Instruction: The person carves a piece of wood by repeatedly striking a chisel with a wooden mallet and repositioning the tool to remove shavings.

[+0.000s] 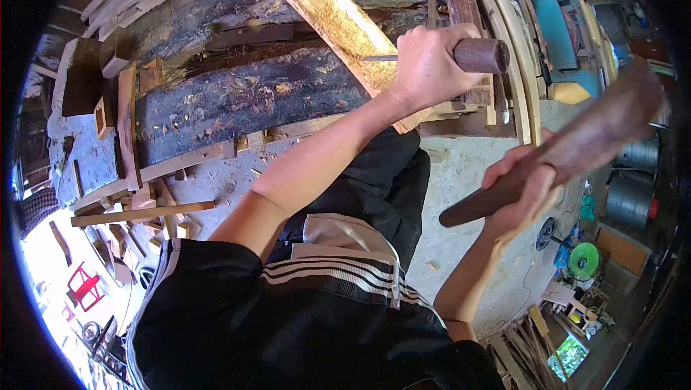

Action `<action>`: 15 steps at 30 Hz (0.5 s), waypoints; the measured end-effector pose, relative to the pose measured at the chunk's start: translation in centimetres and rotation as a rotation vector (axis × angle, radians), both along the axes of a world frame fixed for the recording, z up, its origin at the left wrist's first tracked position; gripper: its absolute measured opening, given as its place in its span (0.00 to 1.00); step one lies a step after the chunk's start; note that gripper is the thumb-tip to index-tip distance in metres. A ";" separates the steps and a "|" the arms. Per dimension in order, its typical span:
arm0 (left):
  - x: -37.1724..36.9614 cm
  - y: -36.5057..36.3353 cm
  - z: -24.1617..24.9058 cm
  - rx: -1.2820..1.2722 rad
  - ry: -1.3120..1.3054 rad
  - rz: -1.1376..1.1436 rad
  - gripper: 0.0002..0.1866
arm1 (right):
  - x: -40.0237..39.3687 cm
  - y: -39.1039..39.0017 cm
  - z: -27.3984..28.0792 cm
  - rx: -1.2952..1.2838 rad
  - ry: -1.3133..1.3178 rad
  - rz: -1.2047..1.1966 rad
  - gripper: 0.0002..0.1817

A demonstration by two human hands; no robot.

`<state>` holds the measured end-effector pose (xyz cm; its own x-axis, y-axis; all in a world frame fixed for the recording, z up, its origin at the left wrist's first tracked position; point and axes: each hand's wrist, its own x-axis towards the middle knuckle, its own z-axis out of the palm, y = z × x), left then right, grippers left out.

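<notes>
My left hand (pixel 427 66) is wrapped around the round wooden handle of a chisel (pixel 481 55). The chisel's thin blade points left and overlaps a pale, roughly carved board (pixel 338 15) that lies slanted across the worktop. In my right hand (pixel 529 192) is a dark wooden mallet (pixel 601 123), gripped by its tapered handle. The mallet is raised to the right of the chisel, its thick head smeared by motion. Wood chips lie around the carved board.
The dark, worn worktop (pixel 245 105) carries scattered chips. Long wooden strips (pixel 504 37) run along its right side. Offcuts (pixel 155 224) are piled at lower left. On the floor to the right stand a green fan (pixel 584 261) and a grey cylinder (pixel 632 199).
</notes>
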<state>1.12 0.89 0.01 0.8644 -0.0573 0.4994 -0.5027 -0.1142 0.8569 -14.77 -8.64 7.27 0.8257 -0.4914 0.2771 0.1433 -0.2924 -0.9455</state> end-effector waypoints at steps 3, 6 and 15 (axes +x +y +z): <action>-0.8 0.1 0.2 0.031 0.048 -0.054 0.13 | 1.1 0.6 0.5 0.157 -0.203 0.055 0.28; -1.1 0.2 0.0 0.031 0.022 -0.049 0.12 | 1.2 0.5 0.1 -0.098 0.298 0.081 0.25; -1.6 -0.1 -0.6 0.087 0.054 -0.103 0.11 | 0.6 0.5 -1.0 -0.250 0.242 0.044 0.22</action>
